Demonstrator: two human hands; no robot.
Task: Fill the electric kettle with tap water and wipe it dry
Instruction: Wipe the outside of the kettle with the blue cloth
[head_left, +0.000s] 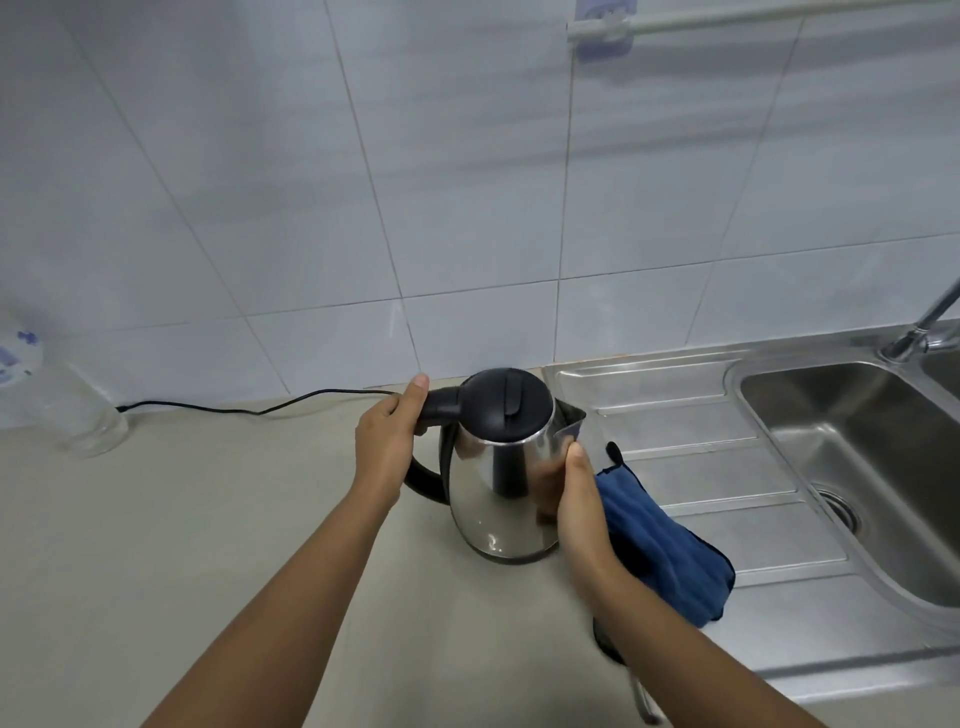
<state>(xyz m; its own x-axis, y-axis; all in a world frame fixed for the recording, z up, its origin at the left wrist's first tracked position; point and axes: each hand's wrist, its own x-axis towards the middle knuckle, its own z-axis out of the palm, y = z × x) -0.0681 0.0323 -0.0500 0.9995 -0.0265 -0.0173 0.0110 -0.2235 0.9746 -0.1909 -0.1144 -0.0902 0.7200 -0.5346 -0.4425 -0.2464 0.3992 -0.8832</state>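
Observation:
A stainless steel electric kettle (493, 478) with a black lid and black handle stands on the beige counter (208, 545), lid closed, spout pointing right. My left hand (387, 436) grips the top of the black handle. My right hand (576, 499) holds a blue cloth (670, 545) against the kettle's right side, below the spout; the cloth hangs out behind the hand over the drainboard.
A steel sink (857, 467) with a drainboard (691, 452) lies to the right, its tap (919, 327) at the far right edge. A black cord (249, 408) runs along the tiled wall. A clear plastic bottle (78, 410) stands at the left. A dark object (605, 642) shows under my right forearm.

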